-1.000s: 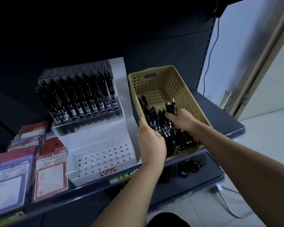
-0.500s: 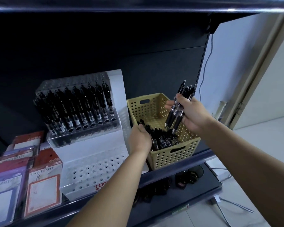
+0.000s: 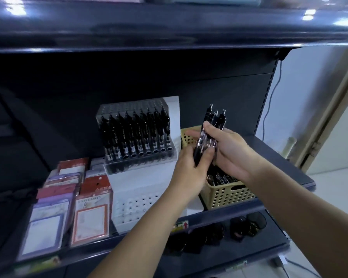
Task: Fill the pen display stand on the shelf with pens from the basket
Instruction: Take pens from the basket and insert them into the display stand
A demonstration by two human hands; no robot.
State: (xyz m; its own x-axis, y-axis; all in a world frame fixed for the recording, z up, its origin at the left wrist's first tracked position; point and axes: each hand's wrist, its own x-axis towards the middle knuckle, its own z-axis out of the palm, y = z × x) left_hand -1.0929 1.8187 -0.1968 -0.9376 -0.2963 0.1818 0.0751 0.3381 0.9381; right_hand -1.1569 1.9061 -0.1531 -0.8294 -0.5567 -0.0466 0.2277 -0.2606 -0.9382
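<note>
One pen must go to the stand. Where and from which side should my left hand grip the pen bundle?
Probably the lower barrels, from the left, below the right hand. The pen bundle leans clickers up, the right hand wraps its middle, and the lower ends jut leftward.

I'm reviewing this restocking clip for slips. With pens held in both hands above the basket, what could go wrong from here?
The right hand grips several black pens bunched while the left hand pinches their lower ends; drawing one out might spill others past the tan basket. Empty holes in the pen display stand look small, so a pen may miss.
</note>
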